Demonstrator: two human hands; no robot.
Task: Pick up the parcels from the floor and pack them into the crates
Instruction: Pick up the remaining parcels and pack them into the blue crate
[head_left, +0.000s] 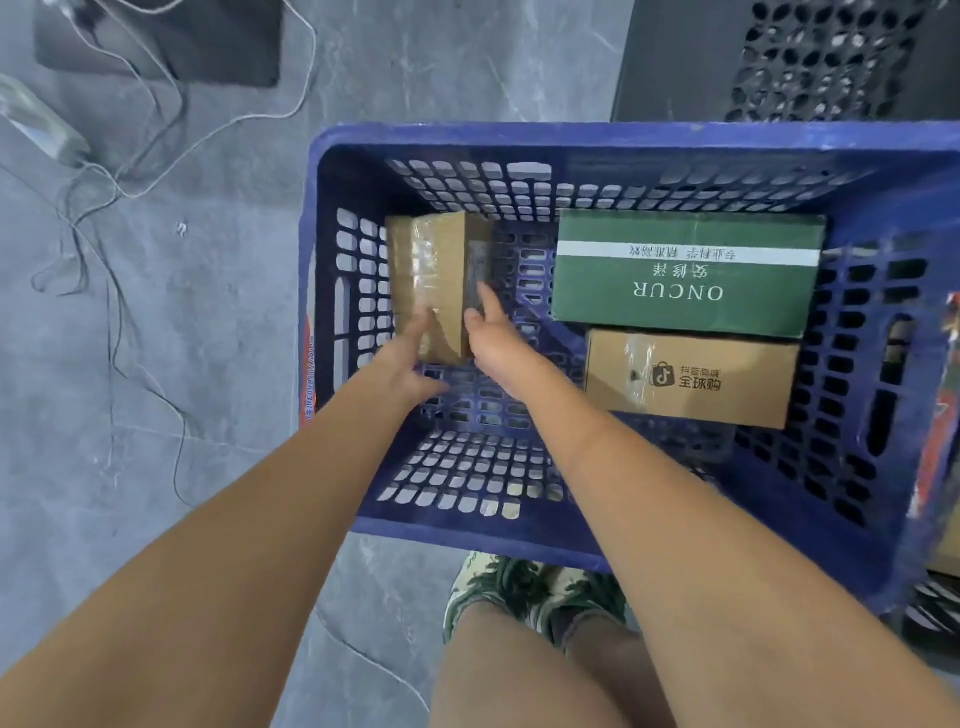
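A blue crate (571, 140) stands on a grey marbled floor (156, 364), white cables (130, 171) trailing at its left. Left hand (405, 358) and right hand (488, 338), fingers straight, touch a taped brown parcel (431, 270) by the crate's left wall; a green box (685, 270) and a cardboard box (691, 379) lie along its right.

Both forearms were bare from the lower edge of the view down to the wrists, with no sleeve, watch or band on them. The left hand (410, 358) and the right hand (488, 338) wore no gloves or rings. Below the arms, the legs were bare at the knees. One foot wore a slip-on shoe (524, 587) with a green and cream leaf-like print, its toe rounded
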